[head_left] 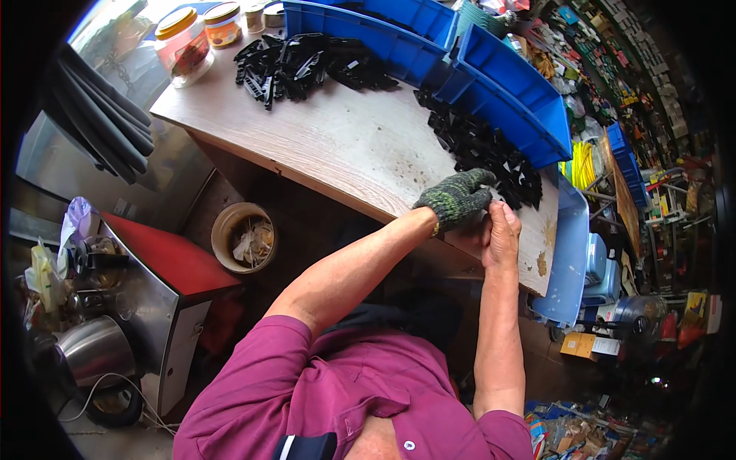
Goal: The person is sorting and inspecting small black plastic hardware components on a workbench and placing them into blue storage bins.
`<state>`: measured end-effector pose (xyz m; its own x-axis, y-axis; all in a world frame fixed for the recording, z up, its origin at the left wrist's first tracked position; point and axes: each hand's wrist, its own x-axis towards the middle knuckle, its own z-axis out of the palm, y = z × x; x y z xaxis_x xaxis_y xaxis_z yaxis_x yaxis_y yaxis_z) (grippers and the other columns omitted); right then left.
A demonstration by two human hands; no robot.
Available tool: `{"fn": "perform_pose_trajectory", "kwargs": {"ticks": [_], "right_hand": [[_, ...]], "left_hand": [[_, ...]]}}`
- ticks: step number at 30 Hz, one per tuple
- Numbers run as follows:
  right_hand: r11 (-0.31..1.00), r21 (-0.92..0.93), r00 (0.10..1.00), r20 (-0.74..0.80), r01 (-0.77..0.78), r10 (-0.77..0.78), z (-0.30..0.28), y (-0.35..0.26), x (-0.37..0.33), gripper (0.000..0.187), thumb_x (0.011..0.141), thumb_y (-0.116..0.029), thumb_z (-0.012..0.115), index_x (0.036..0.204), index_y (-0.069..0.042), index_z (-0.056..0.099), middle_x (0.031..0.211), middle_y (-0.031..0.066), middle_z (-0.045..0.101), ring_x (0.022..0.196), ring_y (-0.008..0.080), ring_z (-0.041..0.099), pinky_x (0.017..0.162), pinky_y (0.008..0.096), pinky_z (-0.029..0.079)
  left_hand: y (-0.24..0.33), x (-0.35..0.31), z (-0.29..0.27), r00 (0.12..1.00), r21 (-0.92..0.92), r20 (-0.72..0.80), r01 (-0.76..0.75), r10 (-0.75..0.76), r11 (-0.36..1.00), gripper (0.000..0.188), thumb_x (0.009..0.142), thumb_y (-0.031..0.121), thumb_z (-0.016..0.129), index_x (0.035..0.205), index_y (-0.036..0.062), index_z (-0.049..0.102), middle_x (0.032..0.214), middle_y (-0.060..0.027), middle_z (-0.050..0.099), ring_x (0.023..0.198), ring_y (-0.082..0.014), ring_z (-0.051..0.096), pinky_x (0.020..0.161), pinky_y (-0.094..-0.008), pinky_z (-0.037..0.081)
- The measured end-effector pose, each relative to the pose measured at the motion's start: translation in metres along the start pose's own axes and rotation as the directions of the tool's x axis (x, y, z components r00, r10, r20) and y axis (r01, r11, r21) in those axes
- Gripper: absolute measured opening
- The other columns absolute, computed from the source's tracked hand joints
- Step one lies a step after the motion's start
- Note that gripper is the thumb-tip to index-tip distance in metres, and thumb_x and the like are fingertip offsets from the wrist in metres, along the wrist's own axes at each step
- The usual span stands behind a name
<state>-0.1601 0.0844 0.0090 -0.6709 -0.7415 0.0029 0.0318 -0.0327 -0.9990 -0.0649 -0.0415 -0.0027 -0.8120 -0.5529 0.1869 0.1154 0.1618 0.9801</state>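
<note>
My left hand, in a dark green knitted glove, is over the right part of the table near its front edge, fingers bent and closed. Bare and closed, with its fingers curled in, my right hand meets the gloved one at the fingertips. Whatever lies between them is too small and hidden to make out. Just beyond both hands spreads a pile of small black plastic parts. Another heap of black plastic parts, longer in shape, lies at the table's far left.
Blue plastic bins line the table's far side. Jars stand at its far left corner. A light blue tub is right of the table. A waste bucket and a red-topped cabinet stand at left. Crowded shelves fill the right.
</note>
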Motion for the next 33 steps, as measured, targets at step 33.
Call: {"fn": "perform_pose_trajectory", "kwargs": {"ticks": [33], "right_hand": [[0.987,0.051,0.982,-0.121,0.149,-0.142,0.013,0.019,-0.006,0.020,0.096,-0.021,0.070,0.106,-0.005,0.063,0.097,0.0020,0.069,0.082,0.0083,0.062,0.073,0.0222,0.048]], "left_hand": [[0.014,-0.008,0.002,0.989,0.368,-0.129,-0.014,0.066,0.930,0.028,0.096,0.031,0.051,0.104,0.0066,0.063,0.103,-0.0187,0.065,0.100,-0.0383,0.063,0.085,-0.0495,0.050]]}}
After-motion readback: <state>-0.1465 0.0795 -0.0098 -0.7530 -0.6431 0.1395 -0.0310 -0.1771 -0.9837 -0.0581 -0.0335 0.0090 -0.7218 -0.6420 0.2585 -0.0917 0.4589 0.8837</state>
